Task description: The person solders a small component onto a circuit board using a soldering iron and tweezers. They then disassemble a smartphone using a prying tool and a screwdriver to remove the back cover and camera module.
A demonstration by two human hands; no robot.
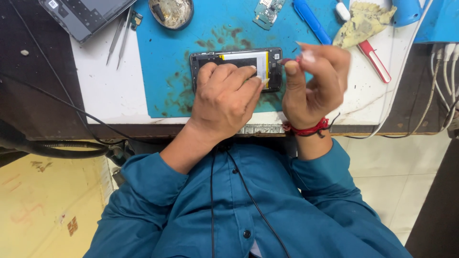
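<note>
The teal button-up shirt (248,205) fills the bottom of the view, a thin black cord (251,198) running down its front, and both sleeves reach up to the edge of the counter (103,91). The left hand (224,98) lies palm-down on the opened black smartphone (236,67), its fingers curled and pressing on the phone's near half, so that only the far edge, the black-and-white battery and the right end show. The right hand (313,81), with a red thread band (306,128) at the wrist, is raised just beside the phone's right end, thumb and fingertips pinched together on a small dark-red object too blurred to identify. The phone lies flat, lengthwise, on a stained blue work mat (167,62) in the middle of the white counter. Further out, a pair of metal tweezers (119,38) lies left of the mat near a grey device (83,14); a round dish (170,12), a small green circuit board (267,10), a blue tool (311,21), a red-handled tool (375,61) and a yellowish cloth (363,21) lie along the far side.
</note>
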